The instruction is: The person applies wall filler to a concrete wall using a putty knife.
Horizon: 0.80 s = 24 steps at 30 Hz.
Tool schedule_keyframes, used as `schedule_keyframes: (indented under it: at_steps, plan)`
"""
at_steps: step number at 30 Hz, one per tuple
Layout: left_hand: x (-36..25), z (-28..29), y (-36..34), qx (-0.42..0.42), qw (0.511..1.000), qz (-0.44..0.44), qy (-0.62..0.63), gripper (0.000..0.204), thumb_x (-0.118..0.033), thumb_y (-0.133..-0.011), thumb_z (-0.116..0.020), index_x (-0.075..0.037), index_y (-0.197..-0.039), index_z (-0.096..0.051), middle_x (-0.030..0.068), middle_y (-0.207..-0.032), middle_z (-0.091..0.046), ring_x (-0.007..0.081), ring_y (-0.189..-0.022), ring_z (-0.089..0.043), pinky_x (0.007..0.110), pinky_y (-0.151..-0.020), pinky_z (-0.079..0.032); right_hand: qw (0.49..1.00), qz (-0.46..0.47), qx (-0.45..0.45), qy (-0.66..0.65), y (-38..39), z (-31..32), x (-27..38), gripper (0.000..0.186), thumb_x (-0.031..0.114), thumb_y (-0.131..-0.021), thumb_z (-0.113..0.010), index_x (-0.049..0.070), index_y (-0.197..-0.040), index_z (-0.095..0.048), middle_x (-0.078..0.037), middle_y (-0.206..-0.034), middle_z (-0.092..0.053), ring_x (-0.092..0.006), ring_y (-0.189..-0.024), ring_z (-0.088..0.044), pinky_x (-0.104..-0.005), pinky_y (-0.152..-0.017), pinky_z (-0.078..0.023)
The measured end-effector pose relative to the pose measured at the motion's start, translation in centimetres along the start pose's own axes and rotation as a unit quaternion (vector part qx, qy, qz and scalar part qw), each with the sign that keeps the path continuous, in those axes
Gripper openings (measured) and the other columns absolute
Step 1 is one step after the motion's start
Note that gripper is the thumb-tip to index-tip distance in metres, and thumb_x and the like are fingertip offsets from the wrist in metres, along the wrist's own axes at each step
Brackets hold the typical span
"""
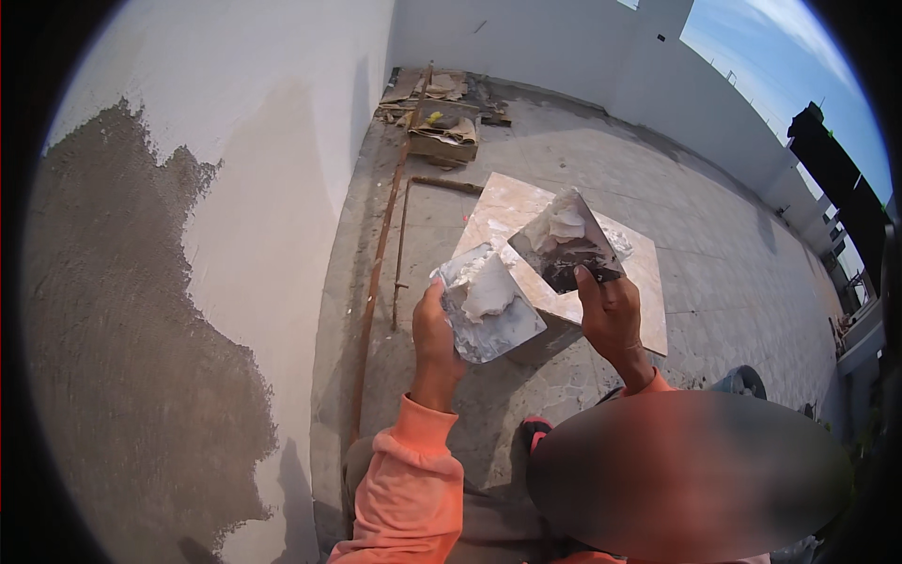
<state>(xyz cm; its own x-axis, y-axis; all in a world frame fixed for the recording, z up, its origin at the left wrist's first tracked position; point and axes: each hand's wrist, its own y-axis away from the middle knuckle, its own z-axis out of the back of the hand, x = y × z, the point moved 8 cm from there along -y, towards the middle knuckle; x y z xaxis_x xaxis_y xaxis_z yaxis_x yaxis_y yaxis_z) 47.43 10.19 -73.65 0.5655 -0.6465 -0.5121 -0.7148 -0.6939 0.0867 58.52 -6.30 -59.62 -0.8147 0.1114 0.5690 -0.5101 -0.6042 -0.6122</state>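
Note:
My left hand (435, 336) is closed on the edge of a grey putty blade (512, 331), a flat square plate loaded with a lump of white putty (489, 289). My right hand (613, 318) grips a second, darker putty blade (581, 252), the thumb lying on its face. White putty (564, 224) clings to this blade's far half. The two blades are close together, tilted, above a pale tile board (648, 315). More white putty sits on the board, partly behind the right blade. Any handles are hidden by my hands.
To the left, a wall (244, 188) is part white, part bare grey plaster. Rusty rods (381, 254) lie along its foot. A box (443, 141) with scraps stands farther off. At right is a bucket (742, 380); a blurred oval hides the lower right.

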Motion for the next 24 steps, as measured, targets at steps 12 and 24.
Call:
schedule_keyframes:
  at_steps: [12, 24]
  plan:
    - [0.0, -0.2, 0.7, 0.025, 0.999, 0.007, 0.035, 0.048, -0.033, -0.104, -0.041, 0.004, -0.132, -0.054, 0.0169, -0.125, -0.064, 0.0277, -0.112, -0.064, 0.039, -0.098, -0.051, 0.95, 0.268, 0.149, 0.059, 3.7, -3.7, 3.8, 0.088, -0.013, -0.058, -0.072, 0.006, -0.14, -0.05, -0.019, -0.137, -0.058, -0.0376, -0.125, -0.058, -0.0439, -0.104, -0.051]
    - [-1.0, -0.7, 1.7, 0.015, 1.0, 0.011, 0.009, 0.049, -0.035, -0.104, -0.041, 0.005, -0.13, -0.054, 0.0166, -0.124, -0.062, 0.0264, -0.109, -0.065, 0.038, -0.093, -0.052, 0.94, 0.262, 0.172, 0.138, 4.3, -4.2, 0.6, 0.073, -0.013, -0.068, -0.061, 0.001, -0.139, -0.049, -0.023, -0.134, -0.059, -0.0368, -0.125, -0.058, -0.0431, -0.105, -0.05]
